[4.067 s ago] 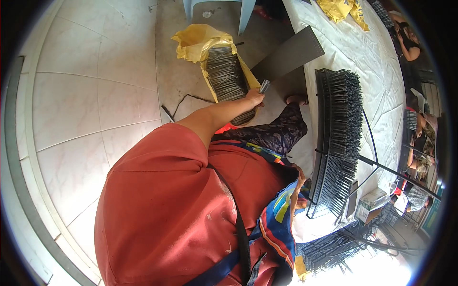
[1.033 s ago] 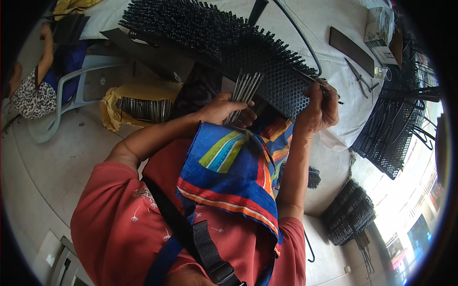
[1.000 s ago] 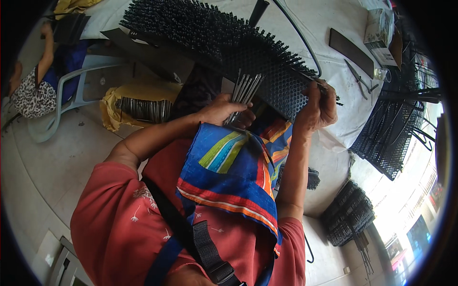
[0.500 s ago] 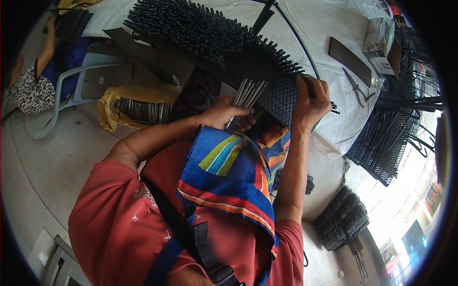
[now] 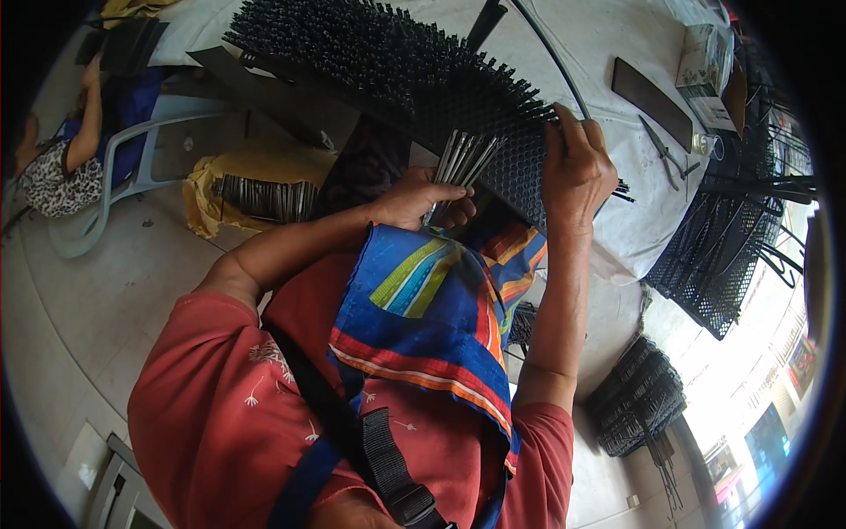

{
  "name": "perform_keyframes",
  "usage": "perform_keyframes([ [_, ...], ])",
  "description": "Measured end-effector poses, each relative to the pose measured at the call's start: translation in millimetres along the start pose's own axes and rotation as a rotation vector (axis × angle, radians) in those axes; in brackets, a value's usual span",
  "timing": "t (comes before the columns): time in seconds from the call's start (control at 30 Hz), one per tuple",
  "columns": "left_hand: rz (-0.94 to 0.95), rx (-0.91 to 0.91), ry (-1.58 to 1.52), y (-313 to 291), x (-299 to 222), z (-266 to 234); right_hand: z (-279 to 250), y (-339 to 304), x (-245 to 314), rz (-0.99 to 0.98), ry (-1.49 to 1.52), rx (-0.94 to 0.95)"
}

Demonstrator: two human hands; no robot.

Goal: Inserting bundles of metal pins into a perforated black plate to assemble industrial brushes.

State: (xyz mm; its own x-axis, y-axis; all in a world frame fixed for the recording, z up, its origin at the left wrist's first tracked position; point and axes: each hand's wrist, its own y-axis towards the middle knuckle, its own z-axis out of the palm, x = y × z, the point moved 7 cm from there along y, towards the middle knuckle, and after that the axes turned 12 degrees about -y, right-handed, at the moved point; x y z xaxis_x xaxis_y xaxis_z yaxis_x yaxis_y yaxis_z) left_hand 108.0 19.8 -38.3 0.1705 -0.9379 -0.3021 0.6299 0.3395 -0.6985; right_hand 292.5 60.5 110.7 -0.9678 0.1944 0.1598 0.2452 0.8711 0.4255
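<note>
My left hand (image 5: 421,199) is closed around a bundle of thin silvery metal rods (image 5: 465,159), their upper ends fanned out. Just beyond it lies a long black board with a honeycomb of holes (image 5: 515,172). Dense rows of upright black pins (image 5: 352,57) fill its far and left part. At the board's right edge, my right hand (image 5: 577,167) is pinched close to the last row of pins. What sits between its fingertips is too small and too hidden to make out.
Yellow wrapping paper (image 5: 201,198) holds a stack of similar rods (image 5: 264,196) at left. On the white-covered table (image 5: 608,40) lie a dark flat strip (image 5: 652,101), pliers (image 5: 661,150) and a small glass (image 5: 708,147). Black mesh racks (image 5: 705,256) stand right. Another person (image 5: 66,172) sits far left.
My right hand has turned, its back now more toward me, with the fingertips higher at the board's edge. In my left hand the rods have shifted and spread slightly.
</note>
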Motion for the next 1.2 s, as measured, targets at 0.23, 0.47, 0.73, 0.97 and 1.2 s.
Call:
perform_keyframes([
  [0.23, 0.012, 0.05, 0.002, -5.1, -3.1, 6.6, -10.8, -19.2, -4.7, 0.03, 0.09, -0.098],
  [0.47, -0.048, 0.22, 0.065, -18.2, -5.2, 28.1, 46.9, -75.4, -4.0, 0.735, 0.999, 0.573],
  [0.73, 0.111, 0.152, 0.227, -16.6, -6.9, 26.9, 61.4, -97.5, -3.2, 0.877, 1.183, 0.561],
  [0.97, 0.008, 0.261, 0.168, -13.5, 0.4, 28.0, 61.0, -102.0, -1.9, 0.881, 1.166, 0.544],
  [1.2, -0.002, 0.163, 0.144, -8.7, 1.3, 19.2, 58.1, -109.1, -2.2, 0.932, 1.104, 0.531],
])
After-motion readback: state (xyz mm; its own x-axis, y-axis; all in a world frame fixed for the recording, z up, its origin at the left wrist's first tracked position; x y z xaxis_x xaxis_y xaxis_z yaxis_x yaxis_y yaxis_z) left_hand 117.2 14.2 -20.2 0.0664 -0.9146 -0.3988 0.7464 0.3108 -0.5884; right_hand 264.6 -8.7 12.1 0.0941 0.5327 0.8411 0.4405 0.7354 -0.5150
